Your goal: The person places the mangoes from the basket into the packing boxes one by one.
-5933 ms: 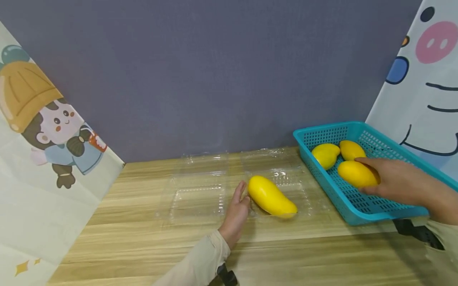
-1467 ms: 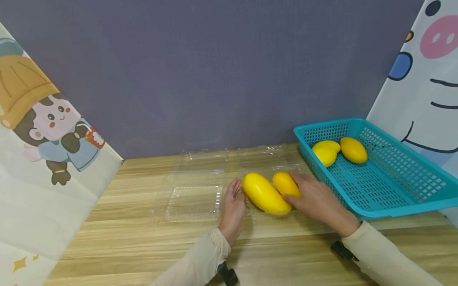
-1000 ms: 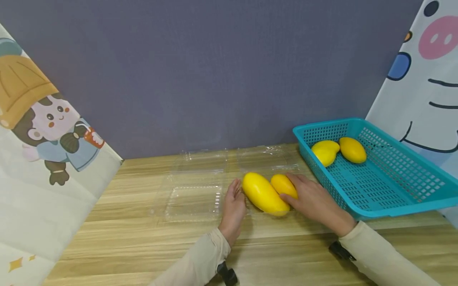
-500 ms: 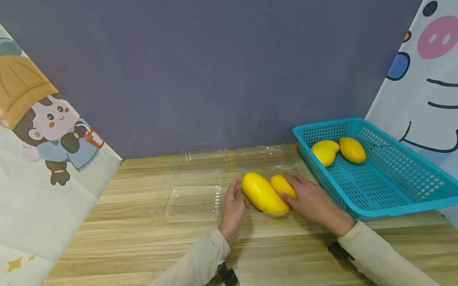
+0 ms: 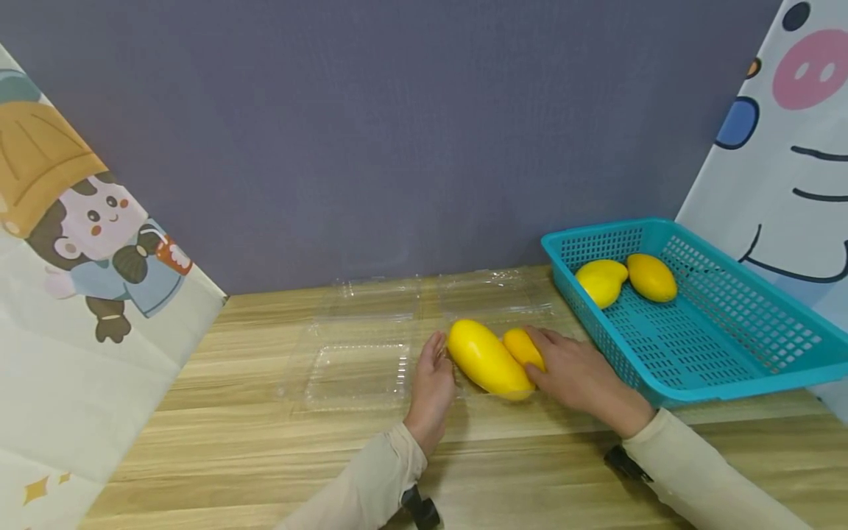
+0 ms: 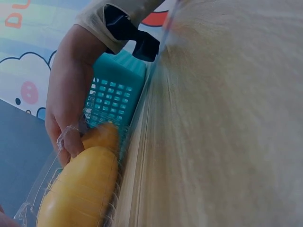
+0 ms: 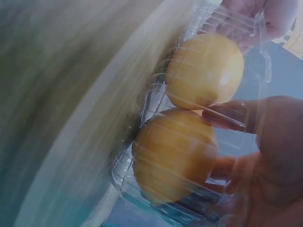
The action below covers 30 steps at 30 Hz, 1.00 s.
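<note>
In the head view, a long yellow mango [image 5: 489, 358] lies slanted in the right-hand clear plastic clamshell box [image 5: 493, 294], whose lid is folded back. Beside it, in the same box, sits a smaller mango [image 5: 522, 348]. My right hand [image 5: 586, 379] grips this smaller one from the right, thumb near the gap between the two fruits. The right wrist view shows the fingers [image 7: 227, 116] reaching over the box wall onto the fruit. My left hand [image 5: 432, 394] stands on edge at the box's left side, its fingers fairly straight and touching the wall.
A second clear clamshell box [image 5: 358, 372] lies unfolded to the left. At the right stands a turquoise basket [image 5: 722, 386] holding a yellow mango [image 5: 601, 283] and an orange-yellow mango [image 5: 652, 277]. A grey panel [image 5: 397, 147] rises behind the wooden table [image 5: 265, 456].
My right hand has carried the smaller mango from the basket leftward into the right-hand box, then shifted only slightly. The left hand has stayed at the box's side.
</note>
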### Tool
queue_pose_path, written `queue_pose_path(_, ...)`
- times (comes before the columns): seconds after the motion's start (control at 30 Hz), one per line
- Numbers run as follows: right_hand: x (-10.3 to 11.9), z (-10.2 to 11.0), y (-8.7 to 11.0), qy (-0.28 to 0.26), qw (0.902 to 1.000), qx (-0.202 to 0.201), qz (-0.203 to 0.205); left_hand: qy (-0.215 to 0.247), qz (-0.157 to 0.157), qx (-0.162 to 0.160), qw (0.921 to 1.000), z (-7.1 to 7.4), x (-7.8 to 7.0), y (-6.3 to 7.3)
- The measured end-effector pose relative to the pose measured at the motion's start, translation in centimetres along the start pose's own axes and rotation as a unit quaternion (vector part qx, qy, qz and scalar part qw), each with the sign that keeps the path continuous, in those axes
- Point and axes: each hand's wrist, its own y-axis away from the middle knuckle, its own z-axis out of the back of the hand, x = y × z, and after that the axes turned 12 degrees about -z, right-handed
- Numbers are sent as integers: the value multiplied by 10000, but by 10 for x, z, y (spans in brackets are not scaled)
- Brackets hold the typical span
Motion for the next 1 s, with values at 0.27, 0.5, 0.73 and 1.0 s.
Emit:
queue_pose_path(0.27,0,1,1,-157,9997,-187,-12,-9,-11,33,10000,1,-2,1)
queue_pose_path(0.5,2,6,0,-209,9988,-436,30,-22,11,70,10000,1,-2,1)
queue_pose_path(0.73,1,6,-3,-126,9984,-538,71,-79,-31,67,9999,1,-1,1)
queue_pose_path(1.0,-1,3,-6,-149,9970,-755,74,-118,-12,49,9999,0,0,2)
